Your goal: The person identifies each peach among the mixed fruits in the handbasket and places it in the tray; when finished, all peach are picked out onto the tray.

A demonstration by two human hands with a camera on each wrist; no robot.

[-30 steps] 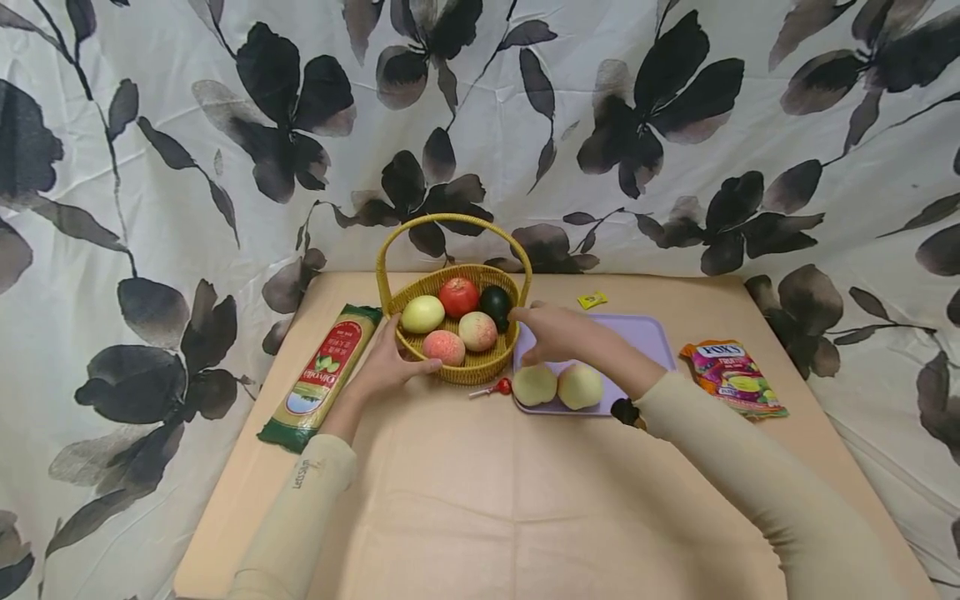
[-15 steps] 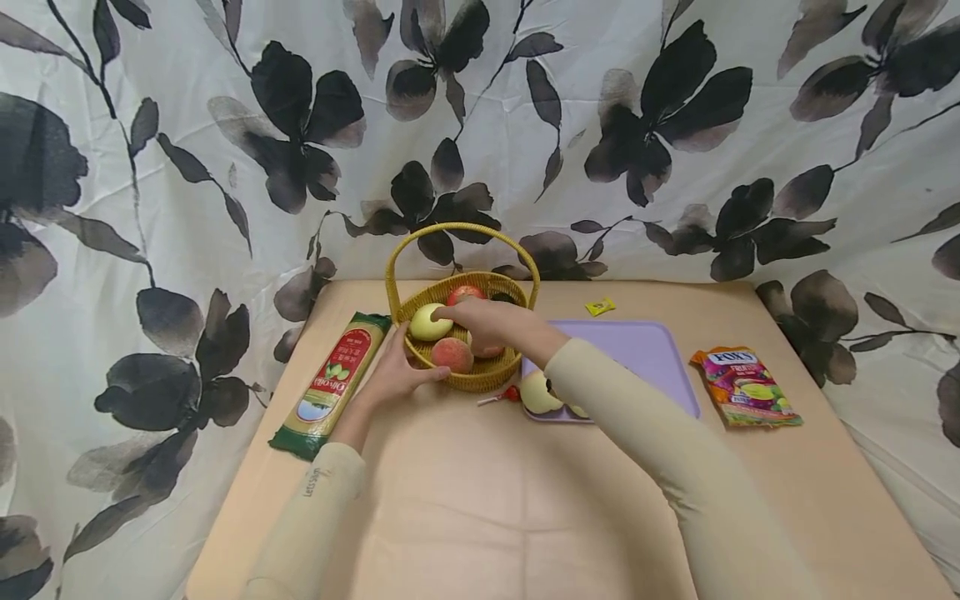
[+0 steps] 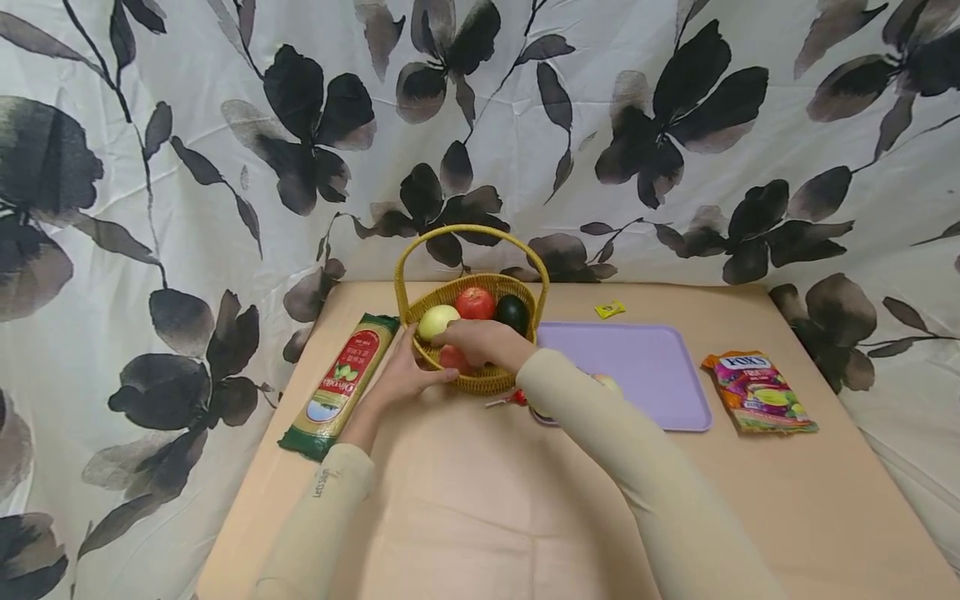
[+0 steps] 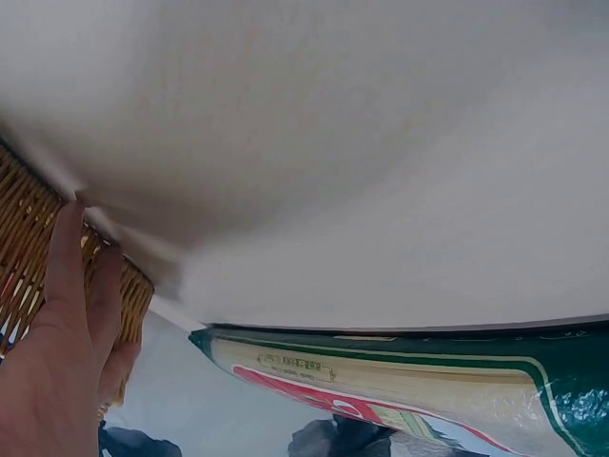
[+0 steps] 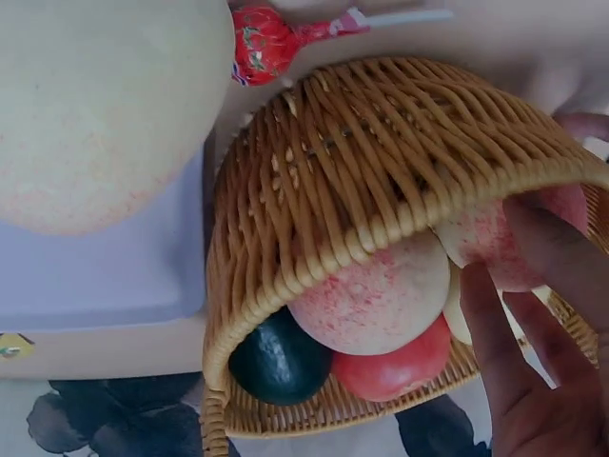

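A yellow wicker basket (image 3: 486, 384) stands at the table's back, holding a pale yellow fruit (image 3: 438, 322), a red pomegranate-like fruit (image 3: 476, 302), a dark green avocado-like fruit (image 5: 282, 358) and two pinkish peaches. My left hand (image 3: 405, 371) rests against the basket's left outer wall, fingers fairly straight in the left wrist view. Reaching in over the front rim, my right hand (image 3: 480, 340) holds the front-left peach (image 5: 476, 249) between thumb and fingers. The other peach (image 5: 381, 297) lies beside it in the right wrist view; in the head view my right hand covers it.
Right of the basket lies a lilac tray (image 3: 663, 379) with a pale peach (image 5: 105, 114), mostly behind my forearm in the head view. A red lollipop (image 5: 266, 43), a small yellow sweet (image 3: 610, 309), a FOX'S candy bag (image 3: 761, 392) and an Olivoila pasta pack (image 3: 345, 379) lie around.
My right hand has moved left from the basket's right rim, over the fruit and down onto the front-left peach. The left hand stays at the basket. The head view has shifted slightly.
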